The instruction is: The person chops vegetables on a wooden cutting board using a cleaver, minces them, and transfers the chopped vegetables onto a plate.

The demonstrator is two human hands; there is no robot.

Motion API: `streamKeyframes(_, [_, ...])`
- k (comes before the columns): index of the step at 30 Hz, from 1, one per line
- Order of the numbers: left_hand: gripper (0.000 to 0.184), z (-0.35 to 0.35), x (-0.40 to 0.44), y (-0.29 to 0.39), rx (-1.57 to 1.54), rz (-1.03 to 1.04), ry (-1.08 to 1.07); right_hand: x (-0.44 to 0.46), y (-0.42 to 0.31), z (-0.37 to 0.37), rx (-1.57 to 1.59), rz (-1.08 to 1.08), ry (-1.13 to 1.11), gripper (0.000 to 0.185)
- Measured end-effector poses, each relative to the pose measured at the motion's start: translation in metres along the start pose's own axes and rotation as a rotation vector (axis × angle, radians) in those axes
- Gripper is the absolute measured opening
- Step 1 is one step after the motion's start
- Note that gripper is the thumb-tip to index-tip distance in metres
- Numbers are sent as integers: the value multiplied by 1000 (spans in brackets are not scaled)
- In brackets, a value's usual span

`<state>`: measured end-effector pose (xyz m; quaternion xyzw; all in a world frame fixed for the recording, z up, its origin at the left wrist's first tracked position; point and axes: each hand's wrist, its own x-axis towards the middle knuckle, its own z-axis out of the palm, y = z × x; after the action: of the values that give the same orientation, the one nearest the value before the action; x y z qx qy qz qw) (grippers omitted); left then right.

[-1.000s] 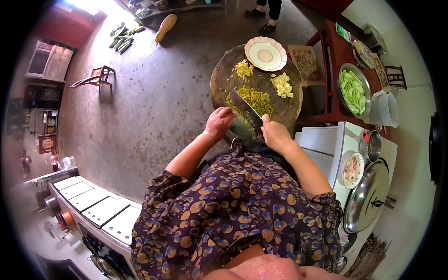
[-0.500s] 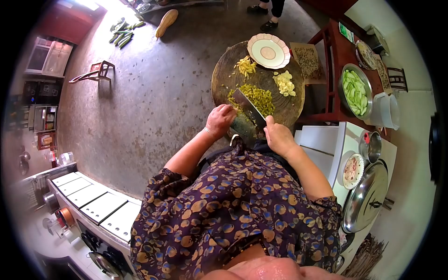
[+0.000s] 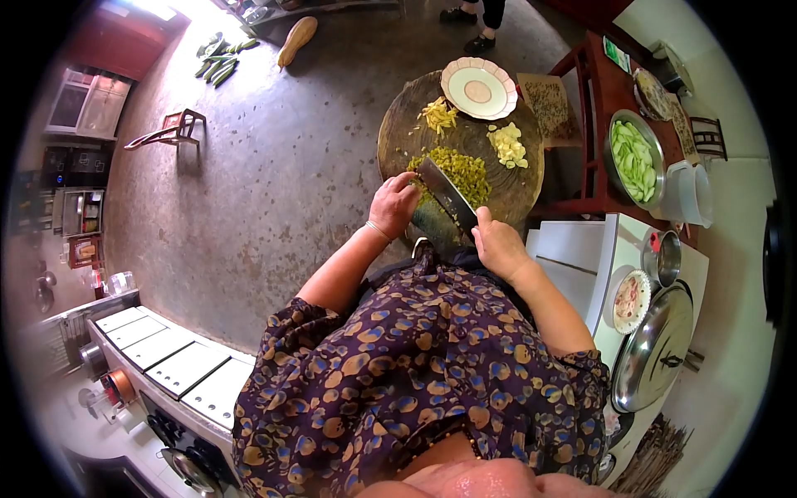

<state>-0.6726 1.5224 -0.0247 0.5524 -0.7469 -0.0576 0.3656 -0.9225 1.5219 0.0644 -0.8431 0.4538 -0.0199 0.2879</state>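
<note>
My right hand (image 3: 499, 246) is wrapped around the handle of a cleaver (image 3: 449, 196). The dark blade slants up and left over a pile of chopped green pickled vegetable (image 3: 465, 172) on a round wooden chopping block (image 3: 397, 141). Beside the blade's far end, at the block's left edge, is my left hand (image 3: 395, 204), fingers curled together; what they pinch, if anything, is hidden. Farther back on the block lie yellow strips (image 3: 438, 115), perhaps ginger, and pale sliced garlic (image 3: 507, 146). A pink-rimmed plate (image 3: 479, 89) rests at the block's far edge.
To the right, a metal bowl of sliced green vegetable (image 3: 633, 158) stands on a red table (image 3: 594, 108). Nearer are a small dish of meat (image 3: 631, 301) and a large metal lid (image 3: 653, 349). A small stool (image 3: 173, 129) and a squash (image 3: 297, 41) are on the floor. Someone's legs (image 3: 490, 18) show behind.
My left hand has risen slightly along the block's edge toward the blade's far end. The cleaver stays over the chopped pile in my right hand, barely shifted.
</note>
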Motion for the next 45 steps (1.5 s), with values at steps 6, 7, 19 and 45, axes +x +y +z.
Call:
streamKeyframes(6, [11, 4, -3, 1, -4, -10, 18, -5, -3, -1, 1, 8, -11, 22])
streamKeyframes(7, [11, 5, -4, 1, -12, -22, 28, -6, -4, -1, -2, 13, -14, 21])
streamKeyframes(19, [20, -13, -5, 15, 3, 91, 7, 1, -6, 1, -93, 30, -109, 20])
streamKeyframes(45, [14, 5, -10, 0, 69, 194, -100, 31, -20, 4, -183, 47, -189, 23])
